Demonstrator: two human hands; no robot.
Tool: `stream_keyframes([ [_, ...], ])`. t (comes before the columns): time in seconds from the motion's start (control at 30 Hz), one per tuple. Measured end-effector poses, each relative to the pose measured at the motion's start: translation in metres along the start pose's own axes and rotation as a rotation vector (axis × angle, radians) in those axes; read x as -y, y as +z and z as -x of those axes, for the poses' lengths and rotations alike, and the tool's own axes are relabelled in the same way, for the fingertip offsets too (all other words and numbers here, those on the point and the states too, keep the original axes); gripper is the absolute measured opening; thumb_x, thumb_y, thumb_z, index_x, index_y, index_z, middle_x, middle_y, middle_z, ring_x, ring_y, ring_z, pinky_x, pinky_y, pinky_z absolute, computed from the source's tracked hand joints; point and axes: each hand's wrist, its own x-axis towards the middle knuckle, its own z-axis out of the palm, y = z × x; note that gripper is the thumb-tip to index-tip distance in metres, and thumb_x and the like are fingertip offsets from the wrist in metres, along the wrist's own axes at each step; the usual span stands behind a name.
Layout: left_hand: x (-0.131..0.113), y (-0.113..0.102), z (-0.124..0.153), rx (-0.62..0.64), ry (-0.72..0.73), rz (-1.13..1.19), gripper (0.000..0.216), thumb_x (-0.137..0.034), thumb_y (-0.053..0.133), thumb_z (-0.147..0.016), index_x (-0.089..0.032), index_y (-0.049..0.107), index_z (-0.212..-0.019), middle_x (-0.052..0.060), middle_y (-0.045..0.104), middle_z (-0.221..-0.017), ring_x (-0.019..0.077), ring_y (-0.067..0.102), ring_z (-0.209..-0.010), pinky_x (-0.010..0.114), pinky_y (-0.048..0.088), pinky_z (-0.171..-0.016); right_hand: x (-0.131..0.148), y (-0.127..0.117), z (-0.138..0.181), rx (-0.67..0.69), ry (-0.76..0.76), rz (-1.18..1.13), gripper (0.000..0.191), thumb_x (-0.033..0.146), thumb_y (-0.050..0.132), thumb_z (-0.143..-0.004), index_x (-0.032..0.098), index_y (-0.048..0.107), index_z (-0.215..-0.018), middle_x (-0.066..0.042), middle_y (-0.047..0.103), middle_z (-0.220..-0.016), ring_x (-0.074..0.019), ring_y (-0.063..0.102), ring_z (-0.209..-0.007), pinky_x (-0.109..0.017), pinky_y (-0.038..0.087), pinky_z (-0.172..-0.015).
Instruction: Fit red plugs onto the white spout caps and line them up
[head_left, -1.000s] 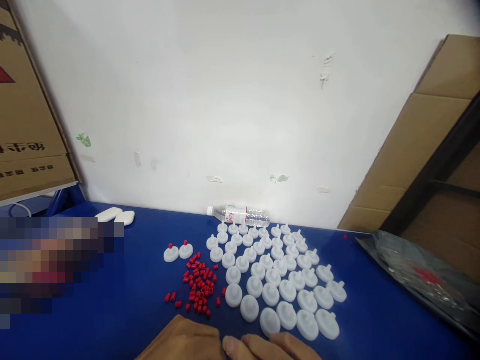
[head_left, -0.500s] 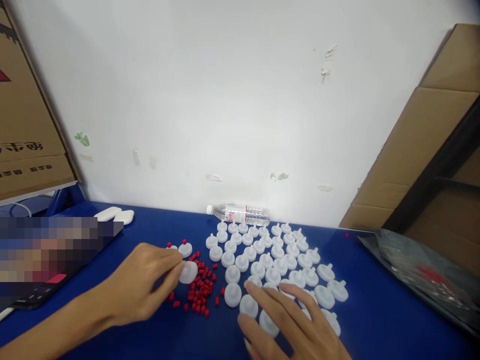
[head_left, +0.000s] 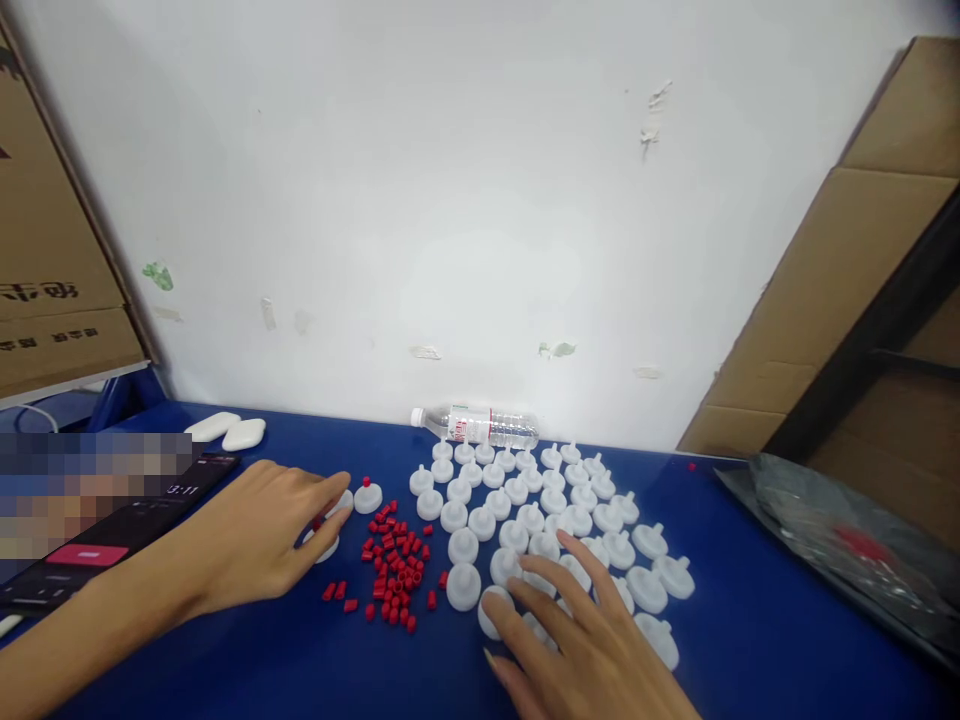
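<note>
My left hand (head_left: 274, 535) is at the left of the loose red caps (head_left: 401, 560), thumb and index finger apart. Partly hidden behind its thumb sits a round white plastic piece (head_left: 324, 546), with a bit of red showing between the fingers. Another white piece lies partly behind the index finger. Just beyond stands a white piece with a red-capped stem (head_left: 367, 496). Spread fingers of my right hand (head_left: 581, 620) rest over the group of white stemmed pieces (head_left: 514, 537). Its index fingertip touches a white piece (head_left: 491, 612) at the near left of that group.
A clear plastic bottle (head_left: 480, 425) lies against the wall behind the white pieces. On the left are a phone (head_left: 142, 520) and two white rounded objects (head_left: 244, 434). A grey plastic bag (head_left: 840, 550) and a cardboard box (head_left: 817, 260) are at the right.
My left hand has moved left from the red caps, and the white piece it held is now beside its thumb, low at the table. My right hand has shifted slightly over the white pieces.
</note>
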Motion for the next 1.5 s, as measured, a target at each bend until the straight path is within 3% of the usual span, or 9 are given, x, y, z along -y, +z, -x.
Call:
stream_keyframes([
  [0.13,-0.02,0.0,0.009,0.031,0.132,0.021,0.04,-0.026,0.038,-0.104,-0.023,0.058,-0.069,0.004,0.066,-0.064,0.0219,0.061,-0.056,0.038,0.032,-0.06,-0.002,0.002,0.001,0.015,-0.02,0.02,0.021,0.037,0.058,-0.105,0.025,0.073,-0.114,-0.001,0.08,-0.1,-0.0197,0.073,-0.102,-0.044,0.018,-0.129],
  [0.3,-0.039,0.011,0.017,0.089,0.116,-0.048,0.041,-0.02,0.038,-0.099,-0.023,0.065,-0.068,0.008,0.066,-0.064,0.0271,0.064,-0.058,0.042,0.035,-0.061,-0.003,0.005,0.002,0.052,-0.034,0.006,0.018,0.03,0.058,-0.104,0.024,0.072,-0.114,-0.001,0.079,-0.105,-0.0192,0.072,-0.104,-0.045,0.015,-0.129],
  [0.53,-0.045,0.009,0.013,0.269,0.154,-0.112,0.032,-0.012,0.04,-0.092,-0.022,0.066,-0.075,0.01,0.068,-0.069,0.0314,0.069,-0.062,0.042,0.036,-0.058,0.001,0.006,0.006,0.056,-0.031,-0.046,0.014,0.023,0.059,-0.103,0.024,0.071,-0.111,0.001,0.077,-0.096,-0.0186,0.071,-0.103,-0.045,0.015,-0.129],
  [0.7,-0.043,0.007,0.013,0.272,0.127,-0.086,0.033,-0.014,0.038,-0.094,-0.022,0.065,-0.078,0.009,0.069,-0.071,0.0303,0.07,-0.066,0.042,0.038,-0.06,0.0,0.006,0.0,0.011,-0.022,-0.06,0.02,0.026,0.052,-0.107,0.023,0.072,-0.11,0.002,0.075,-0.085,-0.0174,0.071,-0.096,-0.041,0.02,-0.127],
  [0.87,-0.039,0.008,0.012,0.311,0.082,-0.04,0.033,-0.018,0.04,-0.094,-0.022,0.068,-0.078,0.011,0.07,-0.073,0.0336,0.071,-0.068,0.044,0.041,-0.06,0.0,0.006,-0.002,0.029,-0.036,-0.07,0.026,0.03,0.047,-0.111,0.023,0.071,-0.106,0.003,0.074,-0.084,-0.0161,0.071,-0.094,-0.038,0.015,-0.128],
  [1.1,-0.043,0.006,0.013,0.307,0.042,-0.099,0.032,-0.017,0.042,-0.092,-0.022,0.07,-0.077,0.012,0.07,-0.073,0.0346,0.071,-0.069,0.046,0.046,-0.065,0.002,0.007,0.006,0.052,-0.056,-0.069,0.019,0.014,0.056,-0.101,0.023,0.07,-0.111,0.0,0.071,-0.092,-0.0166,0.068,-0.097,-0.046,0.021,-0.127],
  [1.33,-0.044,0.002,0.012,0.331,0.034,-0.084,0.027,-0.017,0.049,-0.087,-0.022,0.071,-0.072,0.011,0.07,-0.07,0.0324,0.07,-0.065,0.041,0.042,-0.061,0.003,0.007,0.007,0.023,-0.063,-0.079,0.023,0.012,0.056,-0.099,0.025,0.07,-0.113,0.0,0.069,-0.092,-0.0156,0.067,-0.096,-0.047,0.025,-0.126],
  [1.5,-0.045,0.005,0.012,0.302,0.049,-0.108,0.035,-0.017,0.043,-0.093,-0.022,0.071,-0.073,0.011,0.069,-0.069,0.0319,0.071,-0.067,0.041,0.041,-0.063,0.004,0.007,0.003,0.007,-0.08,-0.079,0.024,0.01,0.054,-0.098,0.024,0.069,-0.109,0.0,0.066,-0.088,-0.0145,0.066,-0.09,-0.046,0.024,-0.126],
])
